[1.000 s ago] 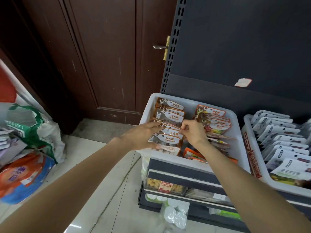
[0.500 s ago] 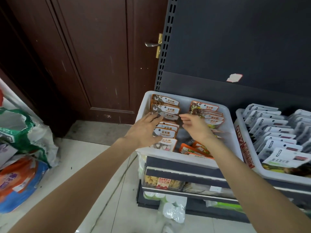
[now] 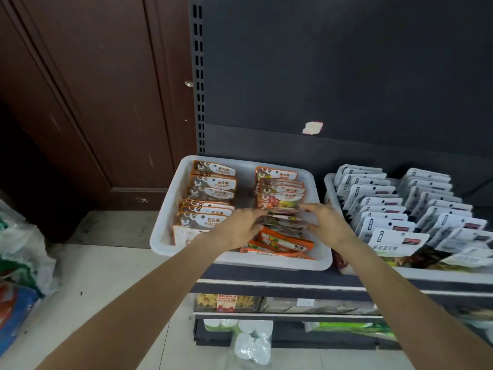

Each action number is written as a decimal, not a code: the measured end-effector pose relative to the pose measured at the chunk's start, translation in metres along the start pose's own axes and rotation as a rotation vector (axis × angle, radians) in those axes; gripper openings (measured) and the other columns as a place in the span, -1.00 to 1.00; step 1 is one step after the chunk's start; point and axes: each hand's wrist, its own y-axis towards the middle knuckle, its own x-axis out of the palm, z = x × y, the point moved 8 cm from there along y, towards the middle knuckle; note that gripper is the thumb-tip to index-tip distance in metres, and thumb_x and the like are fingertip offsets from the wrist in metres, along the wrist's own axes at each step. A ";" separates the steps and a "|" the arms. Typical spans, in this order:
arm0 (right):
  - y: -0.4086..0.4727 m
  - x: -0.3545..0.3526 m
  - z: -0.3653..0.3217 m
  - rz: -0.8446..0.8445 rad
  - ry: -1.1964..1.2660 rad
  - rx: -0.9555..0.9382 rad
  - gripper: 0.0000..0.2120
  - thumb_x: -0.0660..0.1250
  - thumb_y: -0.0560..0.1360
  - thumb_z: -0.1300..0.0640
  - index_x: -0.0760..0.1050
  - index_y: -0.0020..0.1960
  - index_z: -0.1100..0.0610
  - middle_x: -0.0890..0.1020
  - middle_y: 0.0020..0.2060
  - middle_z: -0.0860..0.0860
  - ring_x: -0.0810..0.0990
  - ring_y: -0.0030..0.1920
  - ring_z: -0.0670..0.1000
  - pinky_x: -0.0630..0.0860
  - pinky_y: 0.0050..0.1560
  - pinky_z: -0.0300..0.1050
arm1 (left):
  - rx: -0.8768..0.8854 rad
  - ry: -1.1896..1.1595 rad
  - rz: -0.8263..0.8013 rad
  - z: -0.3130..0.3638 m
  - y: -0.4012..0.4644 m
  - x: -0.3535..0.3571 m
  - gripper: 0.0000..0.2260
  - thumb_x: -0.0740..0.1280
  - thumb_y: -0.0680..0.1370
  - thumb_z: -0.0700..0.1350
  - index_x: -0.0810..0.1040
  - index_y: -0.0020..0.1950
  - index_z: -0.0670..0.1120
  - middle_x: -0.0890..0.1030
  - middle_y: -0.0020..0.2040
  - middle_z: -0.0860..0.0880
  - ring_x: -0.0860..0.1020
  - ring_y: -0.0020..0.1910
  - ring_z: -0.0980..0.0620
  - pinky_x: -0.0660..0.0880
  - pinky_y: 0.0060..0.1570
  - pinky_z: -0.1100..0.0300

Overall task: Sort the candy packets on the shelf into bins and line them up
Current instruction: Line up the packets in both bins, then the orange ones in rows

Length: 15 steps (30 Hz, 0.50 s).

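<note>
A white bin [image 3: 165,209] on the shelf holds two columns of candy packets. The left column of brown "stone candy" packets [image 3: 213,182] stands in a row. The right column of brown packets [image 3: 280,188] leans back, with orange packets [image 3: 282,244] lying flat at its front. Both hands are over the middle of the right column. My left hand [image 3: 238,228] touches the left edge of those packets with slightly bent fingers. My right hand [image 3: 328,225] reaches over their right side with fingers stretched out. The packets between the hands are blurred.
A second white bin [image 3: 328,188] to the right holds two rows of white packets [image 3: 381,209]. Lower shelves [image 3: 280,289] carry more goods. A brown door [image 3: 93,102] stands at left, with full bags [image 3: 18,263] on the tiled floor.
Both hands left the left column of stone candy packets and moved right to the right column. The view shifted so the bins sit further right and lower.
</note>
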 end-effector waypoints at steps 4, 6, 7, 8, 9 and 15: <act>0.017 -0.018 0.003 0.147 -0.099 0.022 -0.81 0.31 0.54 0.12 0.60 0.12 -0.01 0.62 0.06 0.02 0.55 0.09 0.06 0.49 0.04 -0.07 | -0.133 -0.068 0.069 -0.011 0.003 0.003 -0.71 0.19 0.63 -0.17 0.45 0.35 -0.05 0.52 0.29 -0.05 0.49 0.24 -0.02 0.43 0.17 0.19; 0.027 -0.023 0.000 0.188 -0.146 -0.004 -0.83 0.26 0.57 0.09 0.60 0.09 0.03 0.64 0.03 0.04 0.56 0.05 0.07 0.51 -0.02 -0.05 | -0.184 -0.093 0.132 -0.015 0.003 0.002 -0.70 0.21 0.62 -0.19 0.44 0.35 -0.06 0.53 0.28 -0.04 0.50 0.24 -0.01 0.41 0.13 0.24; 0.031 -0.026 -0.001 0.210 -0.136 -0.007 -0.81 0.26 0.57 0.07 0.59 0.11 0.05 0.63 0.04 0.05 0.56 0.07 0.08 0.51 -0.02 -0.05 | -0.195 -0.110 0.152 -0.015 0.004 0.002 -0.70 0.21 0.62 -0.20 0.44 0.35 -0.06 0.54 0.28 -0.03 0.50 0.25 0.00 0.41 0.14 0.24; 0.036 -0.027 0.000 0.231 -0.104 -0.004 -0.80 0.27 0.57 0.07 0.57 0.14 0.07 0.62 0.06 0.06 0.56 0.08 0.09 0.51 -0.02 -0.05 | -0.203 -0.125 0.161 -0.014 0.006 0.003 -0.70 0.21 0.61 -0.22 0.45 0.34 -0.06 0.55 0.28 -0.03 0.50 0.25 0.01 0.42 0.17 0.22; 0.039 -0.029 0.001 0.250 -0.063 0.001 -0.79 0.28 0.56 0.08 0.56 0.16 0.08 0.61 0.08 0.06 0.56 0.09 0.09 0.51 0.00 -0.04 | -0.209 -0.136 0.163 -0.013 0.007 0.003 -0.70 0.20 0.61 -0.23 0.45 0.34 -0.07 0.55 0.27 -0.03 0.50 0.26 0.01 0.43 0.19 0.20; 0.050 -0.025 0.012 0.217 0.088 0.022 -0.81 0.37 0.50 0.13 0.58 0.10 0.10 0.65 0.05 0.05 0.59 0.06 0.06 0.55 0.04 -0.03 | -0.249 -0.147 0.162 -0.014 0.014 0.000 -0.77 0.25 0.60 -0.20 0.53 0.24 -0.08 0.60 0.19 -0.07 0.55 0.19 0.00 0.49 0.20 0.10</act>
